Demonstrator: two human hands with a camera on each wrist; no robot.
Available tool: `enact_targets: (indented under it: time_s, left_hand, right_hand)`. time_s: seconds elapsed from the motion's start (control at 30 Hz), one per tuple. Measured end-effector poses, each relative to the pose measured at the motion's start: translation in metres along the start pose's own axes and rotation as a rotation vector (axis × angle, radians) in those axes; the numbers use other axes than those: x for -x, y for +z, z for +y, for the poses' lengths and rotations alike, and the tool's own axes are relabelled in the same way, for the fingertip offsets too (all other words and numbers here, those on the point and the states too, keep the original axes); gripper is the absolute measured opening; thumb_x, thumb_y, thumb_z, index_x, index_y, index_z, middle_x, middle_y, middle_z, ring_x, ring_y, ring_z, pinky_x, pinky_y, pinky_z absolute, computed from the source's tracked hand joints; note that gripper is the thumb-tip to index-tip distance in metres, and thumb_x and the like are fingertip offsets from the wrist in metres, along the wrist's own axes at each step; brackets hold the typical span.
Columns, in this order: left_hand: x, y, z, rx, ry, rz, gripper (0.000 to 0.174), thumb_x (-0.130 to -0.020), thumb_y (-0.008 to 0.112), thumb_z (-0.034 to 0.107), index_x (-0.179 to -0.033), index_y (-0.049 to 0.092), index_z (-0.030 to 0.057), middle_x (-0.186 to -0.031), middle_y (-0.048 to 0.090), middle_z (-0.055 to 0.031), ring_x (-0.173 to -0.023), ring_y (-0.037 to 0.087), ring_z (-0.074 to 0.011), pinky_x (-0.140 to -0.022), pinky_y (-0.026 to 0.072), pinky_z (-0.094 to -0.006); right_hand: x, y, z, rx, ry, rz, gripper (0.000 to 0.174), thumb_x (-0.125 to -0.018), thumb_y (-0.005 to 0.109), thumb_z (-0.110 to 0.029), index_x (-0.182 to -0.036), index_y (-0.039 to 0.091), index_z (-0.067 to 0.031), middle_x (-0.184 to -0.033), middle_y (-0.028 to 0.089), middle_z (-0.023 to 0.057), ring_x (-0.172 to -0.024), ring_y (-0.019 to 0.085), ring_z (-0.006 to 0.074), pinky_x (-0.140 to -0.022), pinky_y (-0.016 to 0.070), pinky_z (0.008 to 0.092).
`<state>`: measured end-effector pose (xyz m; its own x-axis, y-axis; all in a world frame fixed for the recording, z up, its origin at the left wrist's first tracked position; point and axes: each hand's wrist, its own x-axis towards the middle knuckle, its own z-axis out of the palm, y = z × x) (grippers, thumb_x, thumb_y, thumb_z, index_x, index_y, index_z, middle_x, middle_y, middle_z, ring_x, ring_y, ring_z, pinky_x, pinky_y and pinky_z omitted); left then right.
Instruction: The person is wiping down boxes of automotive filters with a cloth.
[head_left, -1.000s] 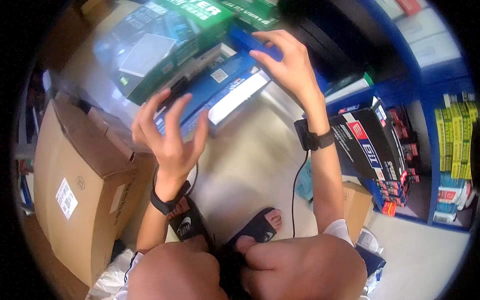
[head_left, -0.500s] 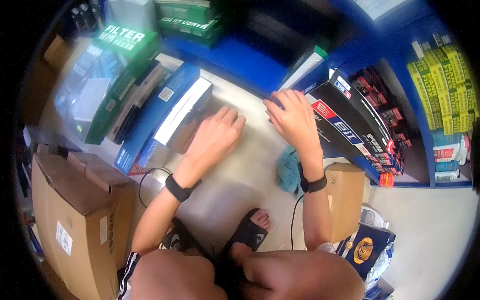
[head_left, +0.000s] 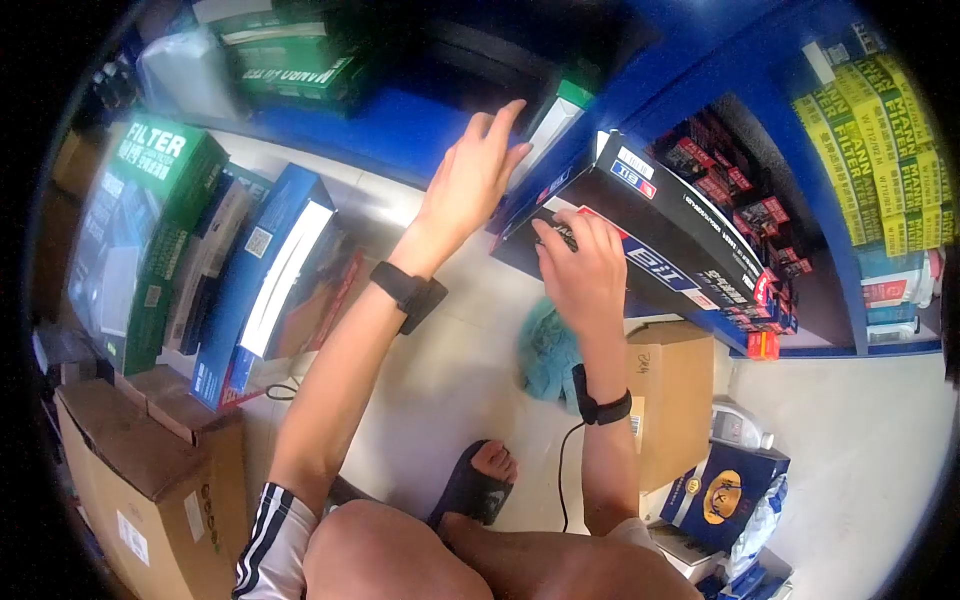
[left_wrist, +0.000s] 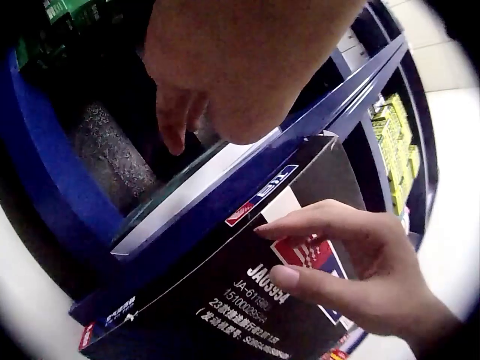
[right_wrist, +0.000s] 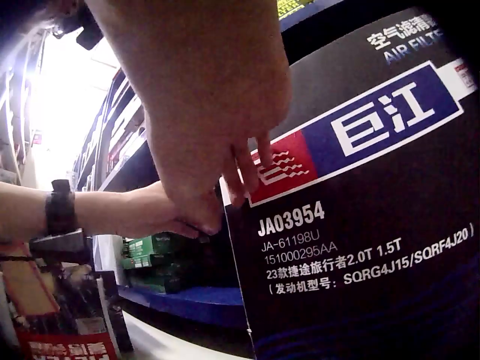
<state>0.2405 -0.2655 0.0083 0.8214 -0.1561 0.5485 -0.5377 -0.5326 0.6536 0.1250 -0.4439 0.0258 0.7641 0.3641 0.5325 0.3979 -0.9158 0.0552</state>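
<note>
A black air filter box [head_left: 640,225] with a red and blue label leans against the blue shelf. My right hand [head_left: 585,272] is at its front face, thumb and fingers spread apart over the label; the left wrist view shows this hand [left_wrist: 360,270] from the side. My left hand [head_left: 465,190] reaches toward the lower shelf with fingers extended and nothing in its grasp. Just beyond its fingers, a white box with a green end [head_left: 560,120] stands behind the black one. In the right wrist view, the black box [right_wrist: 360,225] shows the print JA03954.
To the left stand a blue box [head_left: 265,265] and a green FILTER box [head_left: 150,240], with a cardboard carton [head_left: 150,480] nearer me. A teal cloth [head_left: 550,350] and another carton [head_left: 675,400] lie on the right. Yellow boxes [head_left: 880,150] fill a right-hand shelf.
The left hand has left the blue box, now standing at left, and moved up and right toward the shelf. The right hand has come to the black box. The view has turned right.
</note>
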Motion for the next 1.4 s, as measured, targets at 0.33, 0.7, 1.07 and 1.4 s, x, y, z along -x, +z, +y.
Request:
enact_targets:
  time_s: [0.33,0.7,1.07,1.4]
  left_hand:
    - [-0.015,0.040,-0.030,0.095,-0.091,-0.017,0.049,-0.106,0.072,0.029,-0.149,0.057,0.0110,-0.121,0.072,-0.0256,-0.105,0.072,-0.0445,-0.088,0.0586,-0.0507]
    - [-0.034,0.035,-0.057,0.043,-0.065,0.079,0.051,-0.100,0.063,0.002,-0.150,0.057,0.0111,-0.131,0.068,-0.0248,-0.121,0.064,-0.0479,-0.100,0.0538,-0.0535]
    - [-0.016,0.055,-0.050,-0.039,-0.123,0.069,0.073,-0.094,0.085,0.028,-0.146,0.045,-0.0034,-0.120,0.071,-0.0332,-0.108,0.070,-0.0526,-0.086,0.0590,-0.0547]
    - [0.017,0.033,-0.047,0.048,-0.237,0.072,0.053,-0.093,0.085,0.021,-0.119,0.046,-0.0014,-0.097,0.071,-0.0335,-0.092,0.071,-0.0546,-0.074,0.0563,-0.0565]
  right_hand:
    - [-0.004,0.010,0.001,-0.026,0.038,0.003,0.034,-0.085,0.081,-0.013,-0.119,0.080,-0.0121,-0.112,0.066,0.0055,-0.108,0.064,0.0271,-0.097,0.0514,0.0433]
    - [-0.004,0.015,0.002,-0.046,0.069,0.025,0.032,-0.084,0.081,-0.013,-0.116,0.082,-0.0124,-0.111,0.067,0.0045,-0.107,0.063,0.0278,-0.096,0.0506,0.0441]
    - [-0.003,0.013,-0.002,-0.016,0.109,-0.001,0.031,-0.083,0.081,-0.012,-0.115,0.082,-0.0134,-0.113,0.069,0.0031,-0.109,0.064,0.0263,-0.099,0.0490,0.0434]
    - [0.001,0.013,-0.007,-0.055,0.131,-0.004,0.028,-0.085,0.080,-0.012,-0.113,0.081,-0.0114,-0.115,0.068,0.0051,-0.108,0.064,0.0278,-0.099,0.0489,0.0444]
